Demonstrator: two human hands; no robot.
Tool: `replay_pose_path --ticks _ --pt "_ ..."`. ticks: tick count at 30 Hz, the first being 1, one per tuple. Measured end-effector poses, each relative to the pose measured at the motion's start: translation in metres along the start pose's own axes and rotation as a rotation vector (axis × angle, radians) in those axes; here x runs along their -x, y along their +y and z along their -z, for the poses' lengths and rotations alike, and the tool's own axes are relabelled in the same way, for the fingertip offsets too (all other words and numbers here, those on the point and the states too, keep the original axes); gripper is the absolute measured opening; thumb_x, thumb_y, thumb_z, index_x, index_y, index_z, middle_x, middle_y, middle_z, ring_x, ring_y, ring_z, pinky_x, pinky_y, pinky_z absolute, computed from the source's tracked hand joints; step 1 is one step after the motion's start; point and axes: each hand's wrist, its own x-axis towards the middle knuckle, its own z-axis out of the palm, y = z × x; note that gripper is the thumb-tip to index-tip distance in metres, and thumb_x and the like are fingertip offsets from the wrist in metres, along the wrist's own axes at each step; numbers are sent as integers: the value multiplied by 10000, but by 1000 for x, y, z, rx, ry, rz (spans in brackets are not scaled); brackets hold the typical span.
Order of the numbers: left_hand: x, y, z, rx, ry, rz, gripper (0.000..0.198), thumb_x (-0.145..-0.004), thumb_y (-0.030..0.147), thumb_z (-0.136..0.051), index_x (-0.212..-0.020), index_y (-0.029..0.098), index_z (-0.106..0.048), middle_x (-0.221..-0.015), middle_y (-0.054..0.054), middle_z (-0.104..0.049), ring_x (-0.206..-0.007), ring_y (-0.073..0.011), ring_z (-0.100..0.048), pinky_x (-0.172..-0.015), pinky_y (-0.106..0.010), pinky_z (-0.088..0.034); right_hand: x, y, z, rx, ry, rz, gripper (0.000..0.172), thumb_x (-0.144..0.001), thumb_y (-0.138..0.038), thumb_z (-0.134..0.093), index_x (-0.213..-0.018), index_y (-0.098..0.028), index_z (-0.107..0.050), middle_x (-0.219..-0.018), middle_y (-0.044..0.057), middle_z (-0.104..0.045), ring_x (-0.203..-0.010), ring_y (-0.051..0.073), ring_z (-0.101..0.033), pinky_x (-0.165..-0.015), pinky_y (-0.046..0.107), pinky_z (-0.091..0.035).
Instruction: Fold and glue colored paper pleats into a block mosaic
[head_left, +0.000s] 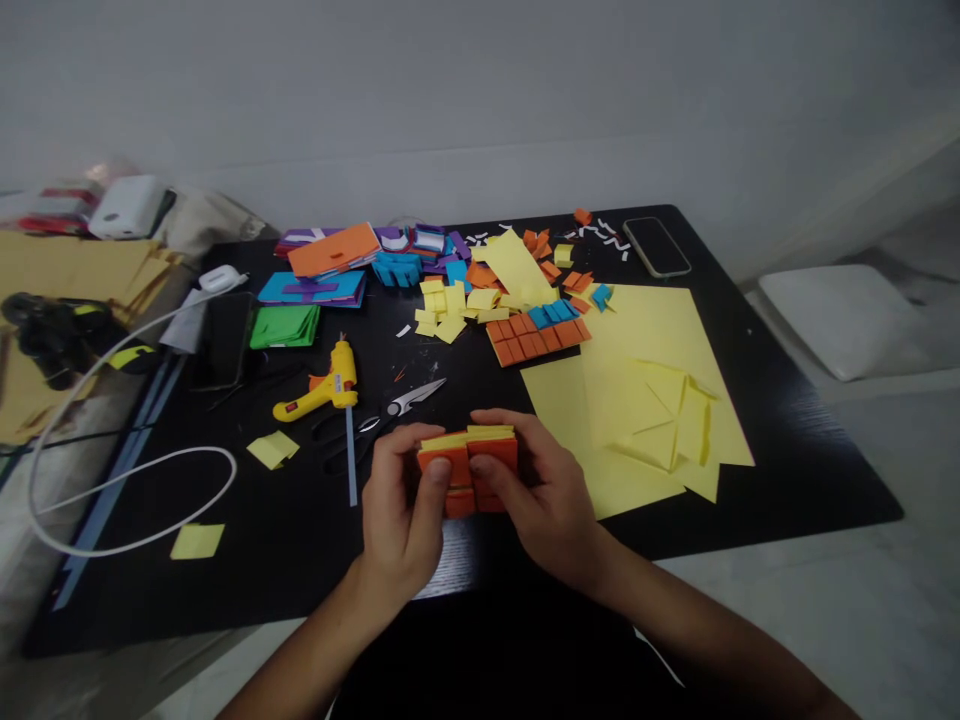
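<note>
Both my hands grip a small block of folded orange and yellow paper squares [469,460] just above the near edge of the black table [787,440]. My left hand [401,515] pinches its left side, thumb across the front. My right hand [536,490] wraps the right side, fingers closed on it. Scissors [397,408] lie just beyond the block, and a yellow glue gun [322,390] with a glue stick [350,455] lies to the left of them.
Yellow paper sheets [645,400] cover the table's right part. Rows of orange and blue folded squares [540,335], yellow pieces and coloured paper stacks [330,275] lie at the back. A phone [656,246] rests far right. A white cable [135,470] loops at the left.
</note>
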Motion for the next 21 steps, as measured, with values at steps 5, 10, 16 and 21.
replay_pose_path --ticks 5,10,16,21 --pt "1 3 -3 -61 22 51 213 -1076 310 -583 -1268 223 -615 -1106 -39 -671 -942 -142 -677 -742 -230 -558 3 8 -6 72 90 142 371 -1026 -240 -677 -1379 -311 -587 -1169 26 -771 -974 168 -769 -877 313 -637" --pt "-2 7 -4 -93 43 -22 271 -1083 285 -577 -1348 236 -612 -1207 -42 -696 -1036 -136 -696 -834 -232 -576 0 9 -7 133 118 188 259 -1031 -214 -661 -1270 -311 -633 -1176 9 -764 -1019 158 -758 -907 299 -627" --pt "-7 13 -4 -72 25 -113 190 -1064 202 -597 -1242 226 -656 -1011 13 -731 -896 -98 -701 -786 -200 -567 1 8 -6 138 105 236 281 -1023 -175 -648 -1275 -298 -626 -1148 6 -760 -977 135 -757 -844 257 -633" --pt "-7 13 -5 -93 75 -101 193 -1032 165 -639 -1211 228 -672 -1025 18 -752 -879 -94 -715 -782 -197 -576 2 10 -9 120 140 263 286 -1012 -181 -683 -1268 -301 -640 -1130 2 -769 -969 139 -763 -841 266 -644"
